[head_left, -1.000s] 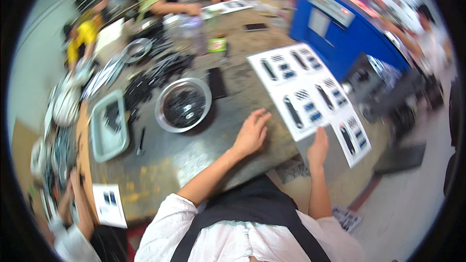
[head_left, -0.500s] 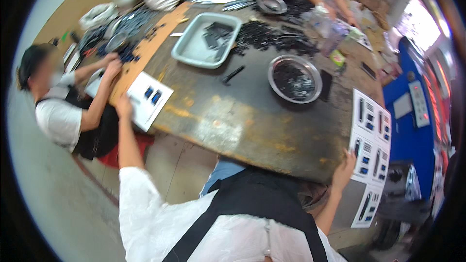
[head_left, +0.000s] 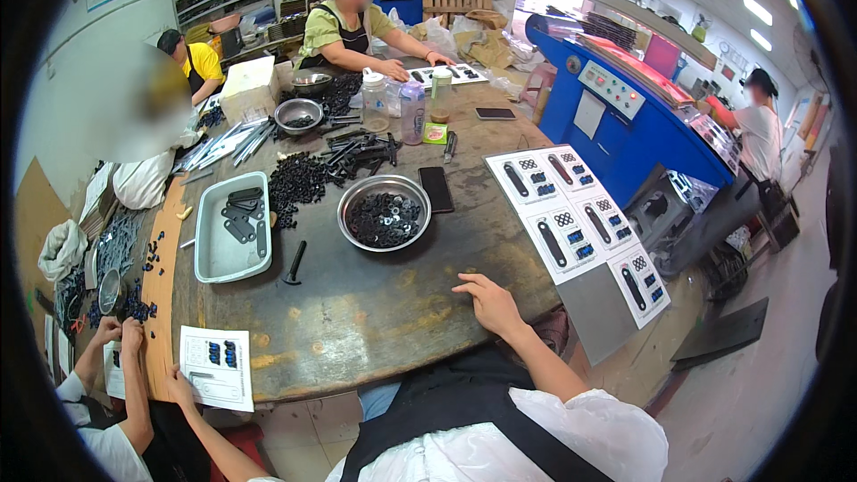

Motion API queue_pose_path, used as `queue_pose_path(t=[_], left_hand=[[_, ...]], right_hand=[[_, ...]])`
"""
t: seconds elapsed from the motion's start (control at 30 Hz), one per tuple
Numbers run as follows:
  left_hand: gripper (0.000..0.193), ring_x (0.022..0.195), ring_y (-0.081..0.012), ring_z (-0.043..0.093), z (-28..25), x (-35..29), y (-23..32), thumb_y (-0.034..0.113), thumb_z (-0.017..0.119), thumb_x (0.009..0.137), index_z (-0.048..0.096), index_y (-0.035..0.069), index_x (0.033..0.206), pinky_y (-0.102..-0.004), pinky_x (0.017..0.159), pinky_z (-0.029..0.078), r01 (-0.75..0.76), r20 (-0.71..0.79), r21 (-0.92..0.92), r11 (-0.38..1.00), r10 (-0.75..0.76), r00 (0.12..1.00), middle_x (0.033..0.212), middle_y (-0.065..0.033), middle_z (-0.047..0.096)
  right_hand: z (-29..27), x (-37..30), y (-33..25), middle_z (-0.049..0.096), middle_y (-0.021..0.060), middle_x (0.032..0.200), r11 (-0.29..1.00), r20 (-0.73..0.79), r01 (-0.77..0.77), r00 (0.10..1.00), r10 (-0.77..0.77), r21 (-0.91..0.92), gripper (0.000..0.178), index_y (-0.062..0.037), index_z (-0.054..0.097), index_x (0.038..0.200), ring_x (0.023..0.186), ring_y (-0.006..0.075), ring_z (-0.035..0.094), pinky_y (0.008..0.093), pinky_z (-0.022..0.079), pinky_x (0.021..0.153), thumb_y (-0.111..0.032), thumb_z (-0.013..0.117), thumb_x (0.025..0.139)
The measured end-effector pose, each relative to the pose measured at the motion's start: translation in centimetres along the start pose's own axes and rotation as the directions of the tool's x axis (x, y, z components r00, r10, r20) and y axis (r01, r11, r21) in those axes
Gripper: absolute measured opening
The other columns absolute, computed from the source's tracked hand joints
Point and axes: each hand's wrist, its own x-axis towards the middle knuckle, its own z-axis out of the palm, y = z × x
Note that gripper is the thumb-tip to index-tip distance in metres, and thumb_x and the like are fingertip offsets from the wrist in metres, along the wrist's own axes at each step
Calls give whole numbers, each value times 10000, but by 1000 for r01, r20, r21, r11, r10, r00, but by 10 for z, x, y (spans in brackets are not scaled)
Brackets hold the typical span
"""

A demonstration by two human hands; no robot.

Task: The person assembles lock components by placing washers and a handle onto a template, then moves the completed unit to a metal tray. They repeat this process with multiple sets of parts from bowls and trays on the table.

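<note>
My left hand point(head_left: 181, 389) pinches the left edge of a white printed card point(head_left: 217, 384) at the table's near left corner. Two small dark parts with blue show on that card. Over the near edge of the table, my right hand point(head_left: 494, 305) is loosely open with nothing in it, the fingers pointing left. To its right lie several white cards point(head_left: 558, 225), each with a long black flat part, black rings and blue-black pieces. Beyond my right hand stands a steel bowl point(head_left: 346, 230) of small black and silver pieces. A black T-shaped part point(head_left: 295, 264) lies left of the bowl.
A pale plastic tub point(head_left: 207, 275) holds dark flat parts. Behind the bowl are a black part heap point(head_left: 303, 180), a phone point(head_left: 436, 189) and bottles point(head_left: 411, 113). Co-workers sit at left and far side; a blue machine point(head_left: 589, 98) stands right.
The view has swung up and to the right. My right hand has left the cards at the right and moved left over the table; my left hand stays at its card.
</note>
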Motion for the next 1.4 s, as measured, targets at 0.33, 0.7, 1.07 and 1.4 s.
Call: queue_pose_path(t=[0.33, 0.7, 1.07, 1.4], left_hand=[[222, 966, -316, 641, 107, -103, 142, -6, 525, 908, 674, -42, 1069, -405, 904, 492, 1, 63, -81, 997, 4, 998, 1011, -185, 674], [211, 972, -349, 617, 187, -244, 310, 19, 575, 882, 682, -13, 1061, -429, 907, 482, -50, 66, -100, 994, 57, 996, 1011, -183, 640], [262, 885, -347, 599, 208, -310, 399, 94, 581, 899, 646, 15, 1141, -445, 840, 479, -173, 310, -76, 982, 188, 932, 936, -150, 616], [291, 848, -356, 668, 213, -286, 401, 313, 481, 1028, 674, 97, 1051, -432, 738, 491, -101, 387, 62, 993, 69, 919, 904, -143, 704]], right_hand=[[53, -11, -34, 604, 91, 1344, 973, 242, 75, 962, -129, 220, 346, -135, 651, 1238, 1168, 321, 614, 423, 527, 948, -53, 500, 938], [59, -29, -3, 627, 192, 1269, 839, 344, -223, 938, 46, 496, 424, -41, 523, 1394, 1162, 318, 623, 402, 490, 986, -72, 513, 971], [10, -50, 45, 639, 211, 1294, 626, 344, -476, 880, 328, 618, 372, 12, 528, 1367, 1148, 270, 663, 364, 512, 967, -43, 489, 1001], [69, 174, 20, 706, 174, 1080, 983, 67, 126, 988, -136, 135, 310, -101, 731, 1150, 1005, 358, 669, 466, 532, 871, -80, 511, 933]])
